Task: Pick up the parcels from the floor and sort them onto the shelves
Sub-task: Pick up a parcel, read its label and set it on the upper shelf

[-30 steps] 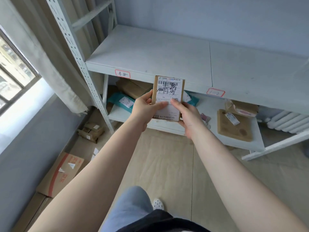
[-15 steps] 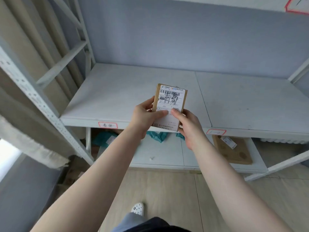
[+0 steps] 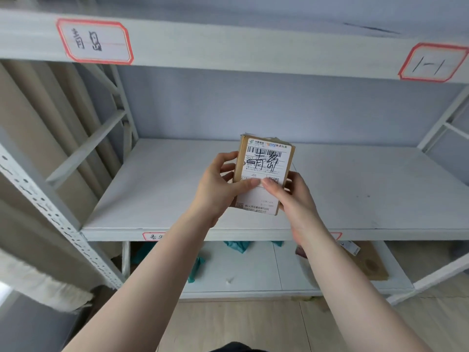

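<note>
Parcel (image 3: pixel 264 175) higher now; lower label (image 3: pixel 153 236) seemingly half-hidden.

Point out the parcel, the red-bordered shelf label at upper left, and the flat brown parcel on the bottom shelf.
parcel (image 3: pixel 264 174), head view, white shipping label
shelf label (image 3: pixel 94 41), head view, centre
flat brown parcel (image 3: pixel 368 265), head view, top face

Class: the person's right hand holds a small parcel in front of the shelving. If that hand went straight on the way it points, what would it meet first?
Probably nothing soon: the right hand, gripping the parcel, points over the bare middle shelf toward the back wall, though depth is unclear.
</note>
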The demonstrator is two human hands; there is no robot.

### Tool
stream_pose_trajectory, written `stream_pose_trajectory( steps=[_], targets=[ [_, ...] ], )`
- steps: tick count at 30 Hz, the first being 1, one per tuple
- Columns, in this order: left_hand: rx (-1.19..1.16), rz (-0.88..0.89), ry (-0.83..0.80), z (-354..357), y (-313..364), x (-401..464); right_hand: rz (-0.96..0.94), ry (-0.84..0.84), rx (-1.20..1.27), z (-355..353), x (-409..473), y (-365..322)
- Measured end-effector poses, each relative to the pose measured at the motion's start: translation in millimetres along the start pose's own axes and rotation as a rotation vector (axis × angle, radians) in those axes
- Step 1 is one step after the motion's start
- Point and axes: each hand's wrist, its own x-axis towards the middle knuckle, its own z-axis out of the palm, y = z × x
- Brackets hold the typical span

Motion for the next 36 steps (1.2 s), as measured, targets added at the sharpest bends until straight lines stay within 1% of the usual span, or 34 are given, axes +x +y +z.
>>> stream_pose_trajectory(
  steps=[8,15,23,29,36],
  targets=[
    [-0.038,0.125,0.060,20,44,-33,-0.159,-0.033,-0.005,-16,-21,-52],
    [-0.063,0.276,0.070,34,94,-71,-0.369,-0.019,-0.028,-29,-47,-92],
    [-0.056,0.481,0.084,40,168,-76,-0.639,-0.027,-0.075,-34,-48,-180],
    [-0.044,0.554,0.125,34,220,-46,-0.669,-0.048,-0.099,-15,-16,-238],
    [-0.008,0.552,0.149,12,260,13,-0.622,-0.113,-0.113,13,36,-279]
  ],
)
